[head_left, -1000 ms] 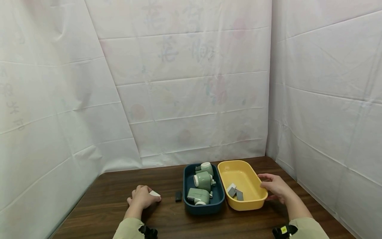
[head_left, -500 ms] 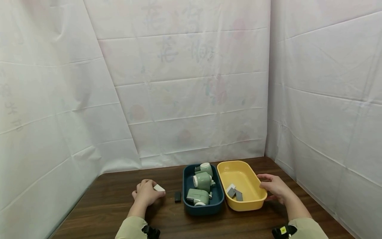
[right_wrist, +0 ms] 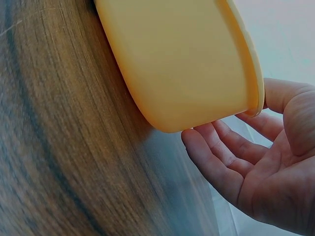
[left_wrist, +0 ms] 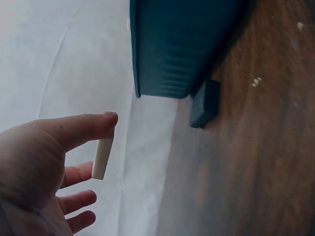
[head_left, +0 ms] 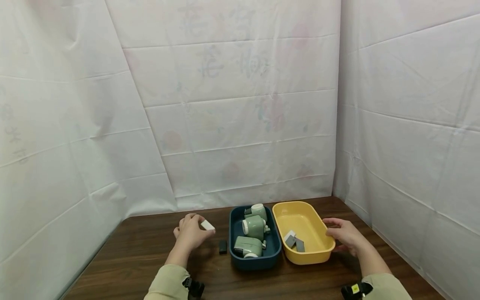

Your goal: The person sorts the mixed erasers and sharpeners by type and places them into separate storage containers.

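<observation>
My left hand (head_left: 190, 232) pinches a small white rectangular block (head_left: 207, 225) between thumb and fingers, above the table. In the left wrist view the thumb (left_wrist: 91, 129) presses one end of the block (left_wrist: 102, 157), and the other fingers are loosely bent. A small black block (head_left: 223, 246) lies on the table, left of the blue tray (head_left: 231, 233). My right hand (head_left: 346, 236) holds the right side of the yellow tray (head_left: 318, 257), with the thumb at its rim and fingers against the outer wall. Inside that tray lie a white block (head_left: 290, 234) and grey blocks (head_left: 299, 245).
Pale green toy-like appliances (head_left: 255, 227) fill much of the blue tray, which stands close beside the yellow one. A brown wood-grain table (head_left: 135, 250) carries everything. White cloth (head_left: 240, 125) hangs behind and on both sides.
My left hand has lifted the white block and moved it right and farther from me. The right hand has stayed on the yellow tray.
</observation>
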Tool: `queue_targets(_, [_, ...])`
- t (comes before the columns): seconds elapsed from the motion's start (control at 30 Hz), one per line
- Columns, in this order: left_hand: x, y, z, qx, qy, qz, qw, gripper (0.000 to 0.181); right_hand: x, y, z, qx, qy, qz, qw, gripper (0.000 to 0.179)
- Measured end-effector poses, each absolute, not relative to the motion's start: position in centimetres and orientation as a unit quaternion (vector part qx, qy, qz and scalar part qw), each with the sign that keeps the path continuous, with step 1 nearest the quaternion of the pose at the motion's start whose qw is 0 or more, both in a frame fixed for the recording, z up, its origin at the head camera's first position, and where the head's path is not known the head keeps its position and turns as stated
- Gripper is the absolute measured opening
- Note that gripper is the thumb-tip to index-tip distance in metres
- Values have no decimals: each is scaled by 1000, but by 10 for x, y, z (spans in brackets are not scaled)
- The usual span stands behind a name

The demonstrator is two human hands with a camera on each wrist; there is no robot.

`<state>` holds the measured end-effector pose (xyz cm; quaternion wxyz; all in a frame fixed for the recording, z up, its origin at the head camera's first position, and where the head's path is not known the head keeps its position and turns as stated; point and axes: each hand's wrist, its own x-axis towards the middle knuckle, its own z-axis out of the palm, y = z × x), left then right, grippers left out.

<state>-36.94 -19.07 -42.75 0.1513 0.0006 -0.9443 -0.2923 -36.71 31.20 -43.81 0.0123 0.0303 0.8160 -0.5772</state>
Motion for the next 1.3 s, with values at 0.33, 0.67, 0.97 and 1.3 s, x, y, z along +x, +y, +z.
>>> queue_targets(0.33, [-374,-175,-408,-18,-942,-281,181,54,-367,312,-438,26,815,-579,12,58])
queue_targets(0.67, [-373,-160,-397,-41,-935,-289,201,58,-367,312,-438,26,815,-578,12,59])
queue_targets(0.97, [-372,-143,-393,-66,-927,-302,212,53,-367,312,-439,26,817,-576,10,59])
queue_targets(1.3, [-368,-113,-386,-92,-924,-311,202,51,-367,312,-438,30,818,-574,12,59])
